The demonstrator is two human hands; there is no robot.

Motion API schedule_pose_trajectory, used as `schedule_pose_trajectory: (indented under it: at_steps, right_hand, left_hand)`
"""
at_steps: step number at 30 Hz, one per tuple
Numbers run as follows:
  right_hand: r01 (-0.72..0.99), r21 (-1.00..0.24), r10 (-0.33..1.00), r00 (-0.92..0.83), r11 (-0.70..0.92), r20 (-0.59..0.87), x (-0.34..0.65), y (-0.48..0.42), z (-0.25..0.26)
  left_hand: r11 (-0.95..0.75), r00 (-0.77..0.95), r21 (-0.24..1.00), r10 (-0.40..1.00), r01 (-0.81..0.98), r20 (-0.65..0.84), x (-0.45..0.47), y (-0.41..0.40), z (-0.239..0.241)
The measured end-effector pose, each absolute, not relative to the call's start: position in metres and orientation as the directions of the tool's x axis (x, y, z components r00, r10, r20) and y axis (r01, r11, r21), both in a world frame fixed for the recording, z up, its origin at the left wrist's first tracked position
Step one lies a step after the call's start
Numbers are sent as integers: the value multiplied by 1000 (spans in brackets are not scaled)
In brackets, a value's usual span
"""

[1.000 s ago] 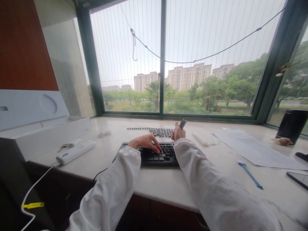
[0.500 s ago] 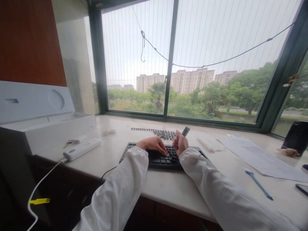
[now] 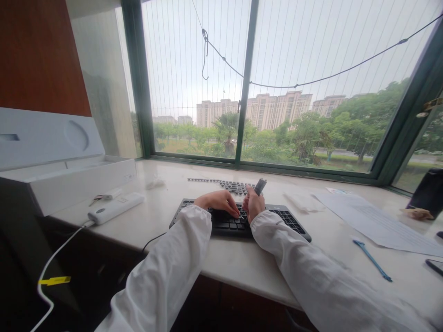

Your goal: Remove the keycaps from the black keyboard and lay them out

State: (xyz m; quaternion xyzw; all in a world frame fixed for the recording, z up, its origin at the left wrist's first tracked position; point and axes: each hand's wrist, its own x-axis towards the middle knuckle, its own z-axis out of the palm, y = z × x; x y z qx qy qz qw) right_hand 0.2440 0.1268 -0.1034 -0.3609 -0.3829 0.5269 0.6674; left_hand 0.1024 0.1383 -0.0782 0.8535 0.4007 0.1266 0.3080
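Note:
A black keyboard (image 3: 287, 220) lies on the pale stone counter (image 3: 242, 263) below the window. My left hand (image 3: 218, 201) rests on its middle keys, fingers curled down onto them. Just to the right, my right hand (image 3: 252, 204) is closed round a small grey tool (image 3: 260, 186) whose end sticks up above the fist. Both arms are in white sleeves. Behind the keyboard lies a row of loose dark keycaps (image 3: 228, 185).
An open white box (image 3: 62, 175) stands at the left, with a white power strip (image 3: 116, 207) and cable beside it. Papers (image 3: 374, 221), a blue plastic tool (image 3: 372, 260), a phone edge (image 3: 434, 266) and a dark cup (image 3: 427, 193) sit at the right.
My right hand with the grey tool has drawn back from behind the keyboard to beside my left hand over the keys. The view has shifted a little.

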Motion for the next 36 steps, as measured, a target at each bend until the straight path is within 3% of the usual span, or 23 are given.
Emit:
schedule_pose_trajectory:
  at_steps: [11,23,30,36]
  right_hand:
    - [-504,-851,986,138,151,93,246,132,-104]
    - [-448,-877,985,66,174,162,245,134,-109]
    - [-141,-883,893,25,448,449,241,123,-111]
    - [108,-819,819,49,564,571,238,119,-109]
  left_hand:
    - [-475,648,648,761,595,-38,102,136,-77]
    - [-501,637,616,771,608,-2,103,138,-78]
    - [-512,639,614,769,601,16,102,140,-81]
    - [-551,645,577,762,603,54,103,146,-88]
